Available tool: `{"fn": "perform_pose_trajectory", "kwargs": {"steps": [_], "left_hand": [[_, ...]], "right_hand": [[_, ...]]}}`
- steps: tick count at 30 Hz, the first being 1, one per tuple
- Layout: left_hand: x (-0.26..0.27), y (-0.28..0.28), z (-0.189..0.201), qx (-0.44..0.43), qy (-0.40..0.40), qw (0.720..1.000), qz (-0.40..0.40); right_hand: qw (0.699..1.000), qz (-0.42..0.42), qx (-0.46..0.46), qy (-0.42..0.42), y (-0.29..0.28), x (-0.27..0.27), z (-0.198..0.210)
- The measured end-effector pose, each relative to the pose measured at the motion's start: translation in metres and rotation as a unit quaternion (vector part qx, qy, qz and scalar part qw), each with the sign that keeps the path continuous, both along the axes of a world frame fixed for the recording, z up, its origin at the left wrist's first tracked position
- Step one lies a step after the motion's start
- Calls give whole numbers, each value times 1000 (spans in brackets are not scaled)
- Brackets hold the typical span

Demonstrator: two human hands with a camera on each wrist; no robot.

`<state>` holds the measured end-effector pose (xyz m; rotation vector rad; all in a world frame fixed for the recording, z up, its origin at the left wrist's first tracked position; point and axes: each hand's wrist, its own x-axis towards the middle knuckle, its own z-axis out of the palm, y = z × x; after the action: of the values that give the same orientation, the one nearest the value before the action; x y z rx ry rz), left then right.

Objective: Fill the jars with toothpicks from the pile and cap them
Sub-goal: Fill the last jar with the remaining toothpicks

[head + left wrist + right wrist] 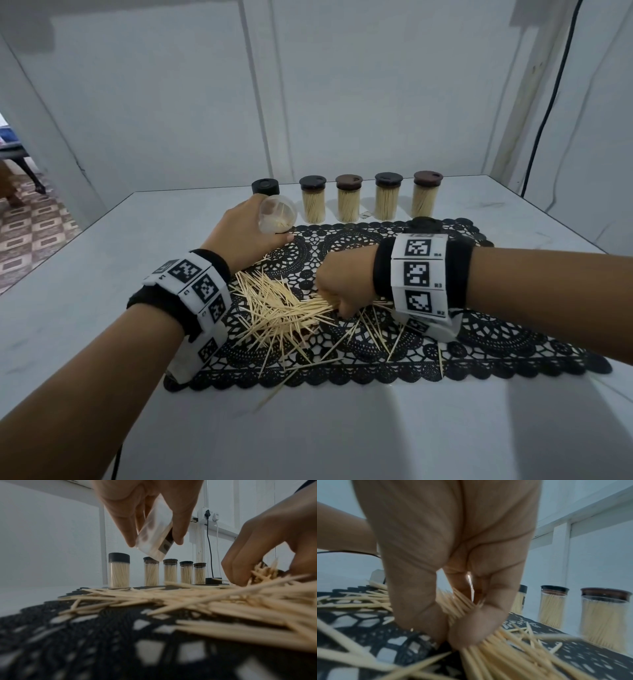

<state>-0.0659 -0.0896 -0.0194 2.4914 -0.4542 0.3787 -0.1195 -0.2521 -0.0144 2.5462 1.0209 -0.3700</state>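
The right hand (337, 291) is curled tight round a bundle of toothpicks (458, 605), thumb and fingers pinching them roughly parallel where it meets the pile (277, 308), presumably so they can slide into a narrow mouth as one sheaf rather than a tangle. The left hand (246, 226) grips a clear plastic jar (276, 215) at the far left edge of the lace mat, tilted with its open mouth turned toward the other hand (a few toothpicks already lie inside), which reads as readying it to receive the bundle. The pile sprawls across the middle of the black lace mat (513, 342), with strays scattered to its right and one past the near edge.

Behind the mat, on the white table (342, 428), five filled jars (349, 202) stand capped in a row, so the held jar looks like the last to fill. A loose black cap (426, 224) sits on the mat's far edge, just beyond the right wrist, likely kept within reach for closing it.
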Motion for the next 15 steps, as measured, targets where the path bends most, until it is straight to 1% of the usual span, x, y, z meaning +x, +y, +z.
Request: {"fn": "perform_pose_trajectory", "kwargs": {"steps": [6, 10, 13, 15], "left_hand": [[-1, 0, 0, 2, 0, 1000, 1], [0, 0, 0, -1, 4, 1000, 1], [0, 0, 0, -4, 7, 1000, 2], [-1, 0, 0, -4, 8, 1000, 2]], "right_hand": [[999, 32, 12, -19, -1, 0, -3], [998, 9, 58, -4, -8, 3, 2], [996, -4, 88, -12, -15, 6, 4], [991, -20, 129, -7, -22, 9, 6]]}}
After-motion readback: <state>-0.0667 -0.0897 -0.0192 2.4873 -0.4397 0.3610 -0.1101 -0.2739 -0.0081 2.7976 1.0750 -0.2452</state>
